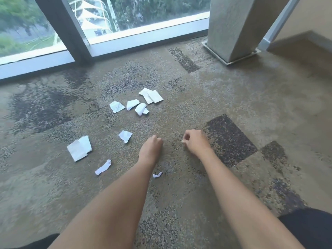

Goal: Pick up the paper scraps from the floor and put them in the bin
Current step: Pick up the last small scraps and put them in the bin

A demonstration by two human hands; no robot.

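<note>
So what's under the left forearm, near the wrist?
A small paper scrap on the carpet, showing just beside the left forearm. Whether more of it lies beneath the arm is hidden.

The floor [233, 97] has brown carpet with dark patches. White paper scraps [133, 105] lie on it in a group near the window. More scraps [79, 148] lie closer. A grey pillar [231, 27] stands on it.

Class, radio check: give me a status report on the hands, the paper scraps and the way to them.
Left hand and right hand low over the carpet, fingers curled, holding nothing visible. Paper scraps all still on the floor. No bin in view. Nothing blocks the way.
</note>
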